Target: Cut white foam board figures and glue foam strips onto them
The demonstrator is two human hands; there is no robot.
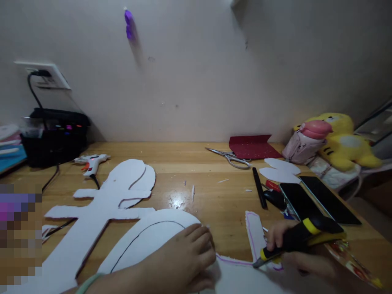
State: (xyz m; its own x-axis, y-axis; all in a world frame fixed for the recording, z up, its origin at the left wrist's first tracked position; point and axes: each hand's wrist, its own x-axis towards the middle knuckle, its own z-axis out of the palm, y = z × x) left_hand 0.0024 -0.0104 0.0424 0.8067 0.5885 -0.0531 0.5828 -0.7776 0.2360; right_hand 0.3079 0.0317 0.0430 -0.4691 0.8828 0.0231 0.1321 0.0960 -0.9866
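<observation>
My right hand (294, 249) is closed around a black and yellow utility knife (306, 237). Its blade tip meets a white foam board (241, 277) along a purple drawn line. A narrow upright strip (253, 234) of the board, also lined in purple, rises just left of the knife. My left hand (196, 257), fingers bent and together, bears down on the white board; its fingertips are partly hidden. Beneath that wrist lies a rounded white piece (153, 232) with a black curved line. Left of it is a white cut-out with side arms (101, 204).
A hot glue gun (92, 163) lies at the back left, by a black case (55, 139). Scissors (232, 157), dark red sheet (252, 146), black marker (259, 188), white ovals (278, 175), phones (306, 200), a pink bottle (308, 141) and a yellow plush toy (346, 143) occupy the right.
</observation>
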